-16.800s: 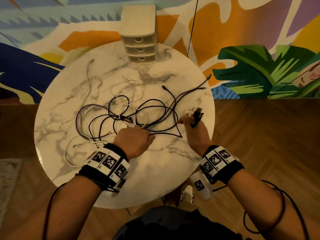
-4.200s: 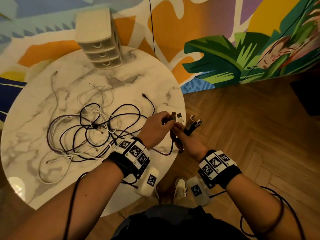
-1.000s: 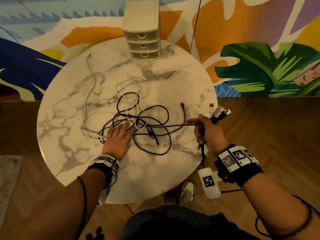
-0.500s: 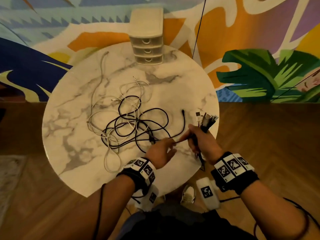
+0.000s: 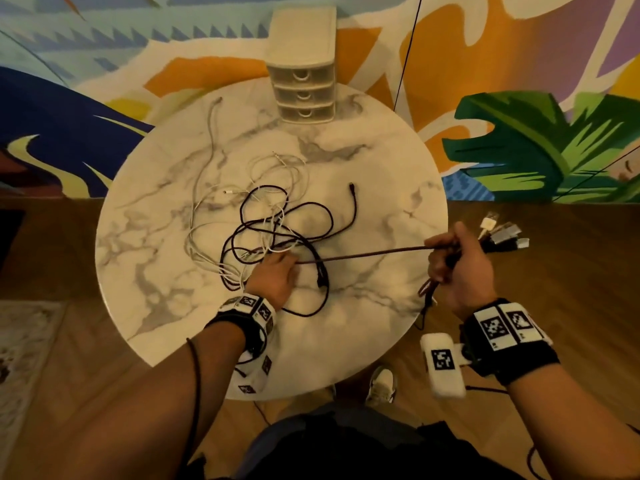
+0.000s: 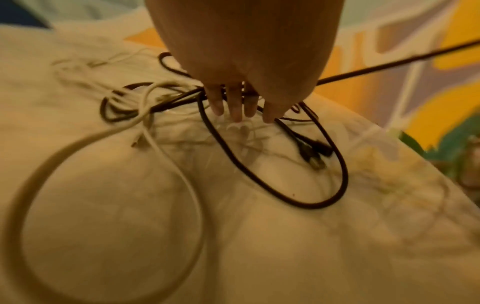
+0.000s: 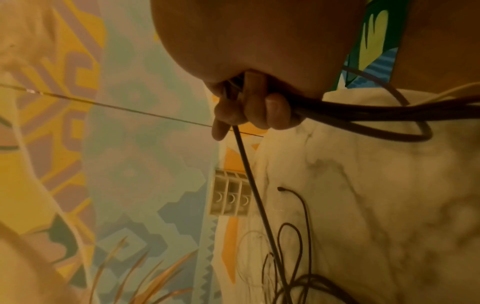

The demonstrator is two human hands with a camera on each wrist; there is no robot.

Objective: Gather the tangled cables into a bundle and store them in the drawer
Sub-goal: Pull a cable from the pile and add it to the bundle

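Status: gathering stage, partly done. The right hand point(image 5: 460, 268), off the right edge of the tabletop point(image 5: 363, 334), has its fingers point(image 7: 262, 115) curled round a bunch of cable ends; several plugs point(image 5: 502, 233) stick out past the fist. One dark cable point(image 5: 363, 255) runs taut from that fist to the tangled cables point(image 5: 277, 230) at the tabletop centre. The left hand point(image 5: 277, 277) lies flat on the tangle, fingers point(image 6: 233, 105) straight and pressing the strands down.

Outstanding: most black and white cable lengths lie loose on the tabletop, one pale strand trailing toward the far left edge. No bundle is formed. The drawer unit point(image 5: 304, 81) stands at the far edge, all three drawers appearing closed; nothing looks stored.

Writing: no brand or label legible. The wristbands point(image 5: 509, 327) carry square black-and-white coded markers only.
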